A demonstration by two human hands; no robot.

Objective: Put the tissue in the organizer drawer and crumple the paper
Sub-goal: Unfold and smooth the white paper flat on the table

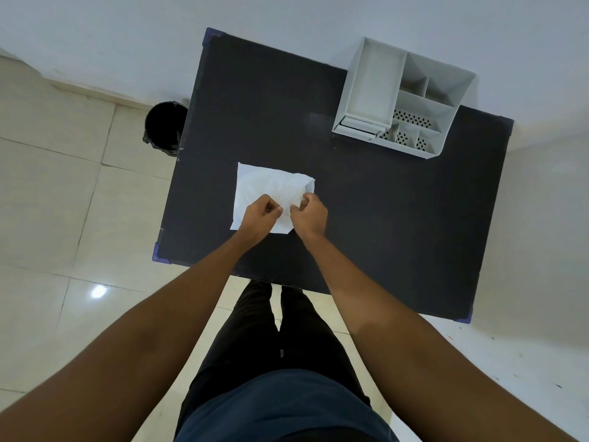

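A white sheet of paper (266, 183) lies on the dark table (366, 218), left of centre, its right edge curling up. My left hand (262, 215) rests on the sheet's near part with fingers closed, pinching it. My right hand (308, 215) grips the sheet's right side, where it bunches up. The grey desk organizer (403, 100) stands at the table's far right corner, with its small drawer (358, 125) at the lower left front, pushed in. I cannot make out a separate tissue.
A black waste bin (164, 127) stands on the tiled floor beside the table's left edge. A white wall runs behind the table. My legs are at the table's near edge.
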